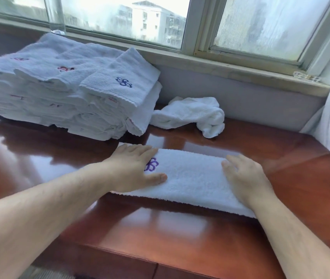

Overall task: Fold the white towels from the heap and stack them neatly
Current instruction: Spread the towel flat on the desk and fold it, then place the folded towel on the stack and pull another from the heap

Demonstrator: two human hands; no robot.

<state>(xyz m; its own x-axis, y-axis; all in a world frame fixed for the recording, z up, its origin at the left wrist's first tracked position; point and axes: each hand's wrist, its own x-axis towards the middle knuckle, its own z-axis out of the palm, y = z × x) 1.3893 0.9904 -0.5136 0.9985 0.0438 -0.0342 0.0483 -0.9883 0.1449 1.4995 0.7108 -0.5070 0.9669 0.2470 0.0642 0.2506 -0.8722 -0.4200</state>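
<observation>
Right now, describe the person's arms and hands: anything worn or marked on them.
The left hand and right hand are bare: no gloves, rings or watch show. The left forearm and right forearm are bare too, with no sleeve, band or marking in view up to the frame's edge.

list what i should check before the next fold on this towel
1. towel strip lies flat on the table: ok
2. left hand presses its left end, fingers straight: ok
3. right hand rests on its right end: ok
4. layers' edges line up: cannot tell
5. stack top is tidy: not ok, top towels lie fanned
6. crumpled towel lies apart from the strip: ok
</observation>
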